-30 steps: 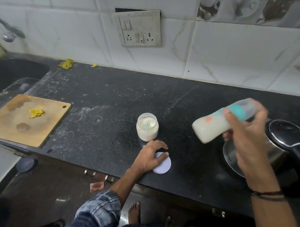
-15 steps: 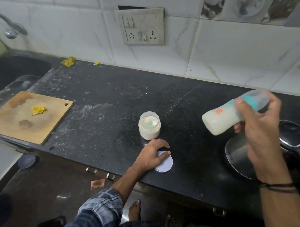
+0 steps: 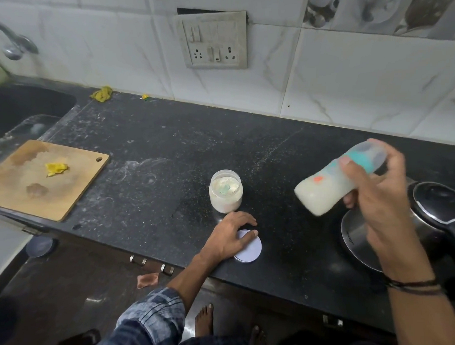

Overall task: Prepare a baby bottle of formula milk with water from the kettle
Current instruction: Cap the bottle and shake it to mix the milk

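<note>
Wrapping the tilted bottle (image 3: 323,193), my right grip (image 3: 380,203) holds it; my left grip (image 3: 229,237) lies loose on the lid (image 3: 250,250).

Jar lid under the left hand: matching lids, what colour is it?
The lid is pale lilac, clearest in head view.

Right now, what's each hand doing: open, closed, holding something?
Left hand: open, resting on the white lid.
Right hand: closed round the baby bottle, held tilted.
</note>
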The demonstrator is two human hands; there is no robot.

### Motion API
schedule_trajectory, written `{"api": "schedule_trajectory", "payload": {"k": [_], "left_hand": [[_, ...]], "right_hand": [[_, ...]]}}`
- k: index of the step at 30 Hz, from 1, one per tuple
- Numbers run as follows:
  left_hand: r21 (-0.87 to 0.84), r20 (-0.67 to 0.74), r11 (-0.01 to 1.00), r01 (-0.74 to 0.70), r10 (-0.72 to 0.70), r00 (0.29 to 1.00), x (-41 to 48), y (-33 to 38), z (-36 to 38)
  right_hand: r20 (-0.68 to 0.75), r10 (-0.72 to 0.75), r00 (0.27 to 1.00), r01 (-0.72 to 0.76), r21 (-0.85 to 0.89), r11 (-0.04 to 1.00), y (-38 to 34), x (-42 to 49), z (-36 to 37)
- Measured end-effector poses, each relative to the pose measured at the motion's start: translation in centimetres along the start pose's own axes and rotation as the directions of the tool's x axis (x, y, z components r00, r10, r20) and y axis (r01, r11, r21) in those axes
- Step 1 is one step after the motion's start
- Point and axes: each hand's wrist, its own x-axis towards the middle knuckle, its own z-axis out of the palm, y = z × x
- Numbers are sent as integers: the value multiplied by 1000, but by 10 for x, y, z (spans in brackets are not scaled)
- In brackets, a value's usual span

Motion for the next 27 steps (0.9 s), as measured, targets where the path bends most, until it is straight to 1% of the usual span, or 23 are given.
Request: {"api": "schedule_trajectory", "payload": {"k": [2,3,4,6,7,8,10,11,12,15,16,18,19,20,23,24,27], "left_hand": [[1,-2,1000,5,-5,1000,0,1,0],[4,-1,1000,5,-5,1000,1,1,0],[5,1,1000,4,-4,1000,1,0,0],[7,4,1000,1,-1,1000,0,0,-1],[6,5,1000,0,0,1000,0,-1,-1],[4,5,1000,0,0,1000,0,-1,-1],[-6,-2,1000,4,-4,1000,0,0,0],[-10,-7,1000,6,-6,1000,0,0,1],[-13,-10,1000,7,-8,1000,0,0,1],[-12,-9,1000,-3,3,1000,0,-1,1],[-12,-9,1000,-4,4,1000,0,-1,1],[-13,-11,1000,4,-4,1000,0,-1,1],[-12,-11,1000,8,-8,1000,1,0,1],[-11,-10,1000,10,-10,1000,1,0,1],[-10,-7,1000,4,-4,1000,-1,-1,1],[-11,-4,1000,3,-3,1000,-1,-1,1],[-11,-4,1000,12,-12,1000,1,1,1]], "right_hand": [[-115,-25,993,33,70,997,0,5,-5],[-138,-24,990,35,78,996,0,6,-7],[-121,-10,993,18,69,997,-1,7,-7],[5,30,1000,-30,-8,1000,3,5,-7],[31,33,999,-32,-23,999,4,4,-7],[1,18,1000,-18,-7,1000,2,3,-7],[-139,6,990,7,92,996,1,6,-9],[-181,9,983,12,118,993,1,9,-10],[-182,19,983,2,114,994,0,9,-9],[-8,36,999,-36,-10,999,3,3,-8],[-23,19,1000,-19,-5,1000,3,2,-8],[-151,-15,988,28,90,996,1,3,-10],[-190,-19,982,41,113,993,2,5,-12],[-188,-12,982,33,110,993,2,6,-13],[12,46,999,-46,-21,999,7,1,-12],[14,41,999,-40,-26,999,7,-1,-14],[-158,-12,987,25,81,996,6,4,-16]]}}
